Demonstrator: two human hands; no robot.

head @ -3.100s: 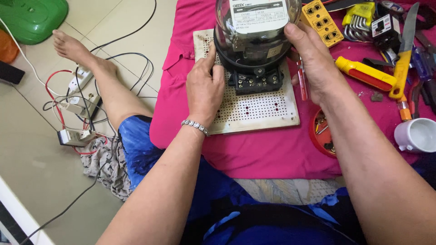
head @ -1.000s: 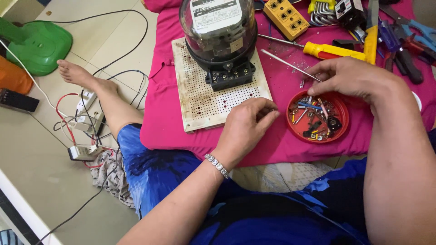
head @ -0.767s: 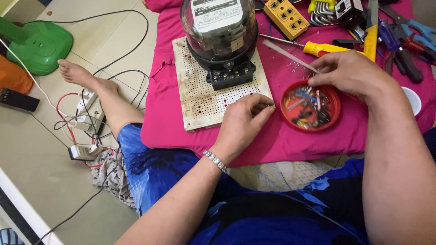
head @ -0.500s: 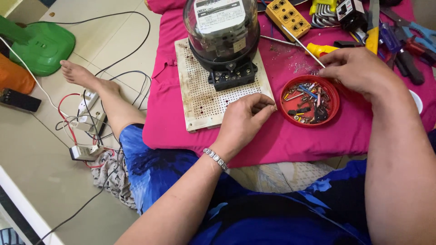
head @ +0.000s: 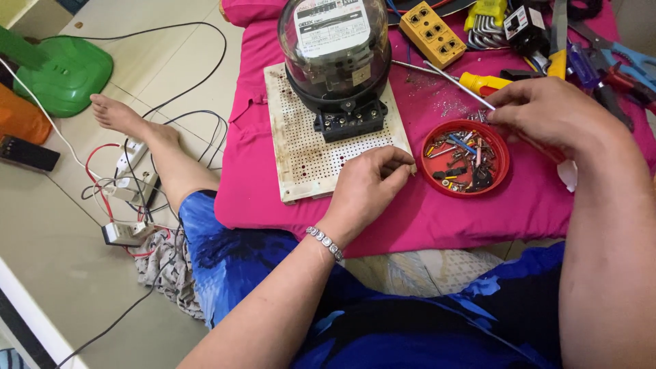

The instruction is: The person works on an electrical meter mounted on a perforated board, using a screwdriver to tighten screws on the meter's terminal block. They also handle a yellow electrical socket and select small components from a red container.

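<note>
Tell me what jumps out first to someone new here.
The round glass-domed electricity meter on a white perforated board sits top centre on the bright pink cloth. Right of it, a red round dish of small screws and bits lies between the hands: left hand at the board's edge, right hand above the dish.

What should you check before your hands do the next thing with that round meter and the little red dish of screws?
1. Meter sits upright on the perforated board: ok.
2. Board lies flat on the pink cloth: ok.
3. Red dish with its small screws is within reach, beside the right hand: ok.
4. Left hand rests at the board's near corner, fingers pinched; whether a screw is between them: cannot tell.
5. Right hand has a firm grip on a tool: cannot tell; its fingers are partly hidden.
6. Loose bits are scattered on the cloth above the dish: not ok.
</note>
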